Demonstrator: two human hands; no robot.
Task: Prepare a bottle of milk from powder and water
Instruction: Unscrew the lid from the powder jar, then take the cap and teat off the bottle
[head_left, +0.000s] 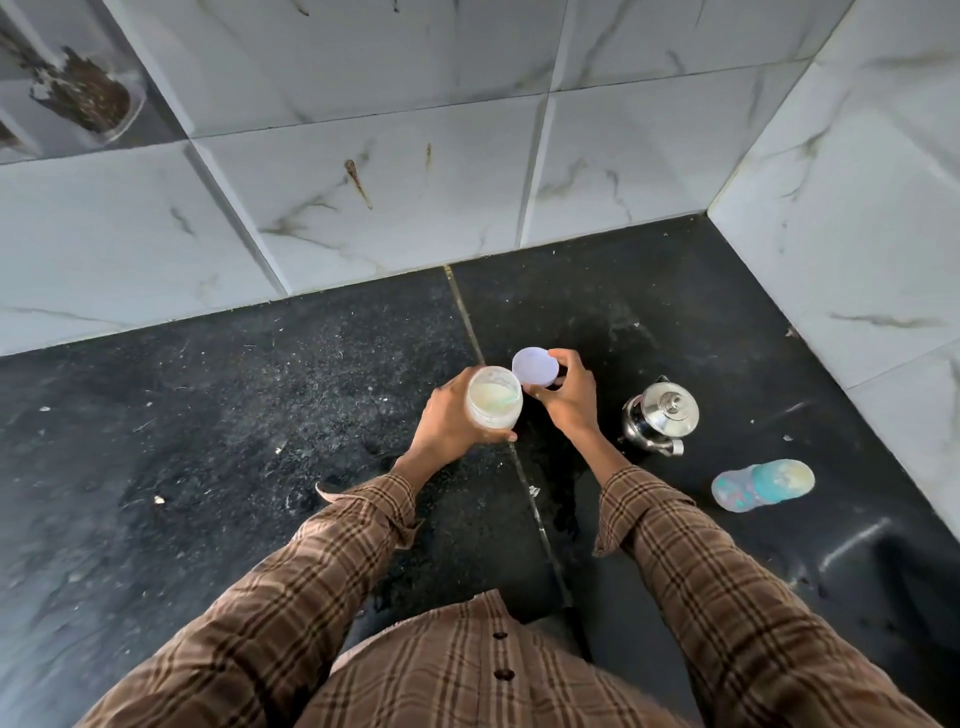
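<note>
My left hand (447, 415) grips a clear plastic jar (493, 397) with whitish powder inside; its mouth is uncovered and faces up. Just to its right, my right hand (566, 400) pinches a round pale-lilac lid (535, 366) by its edge, held a little above and beside the jar's mouth. A baby bottle (761, 483) with a teal collar and pastel print lies on its side on the black counter (260, 415) at the right. A small steel kettle (660, 415) with its lid on stands between my right hand and the bottle.
White marble-look tiled walls (415, 182) close the counter at the back and on the right, forming a corner. A seam (467, 322) runs across the dark stone. Wet patches and crumbs mark the surface near me.
</note>
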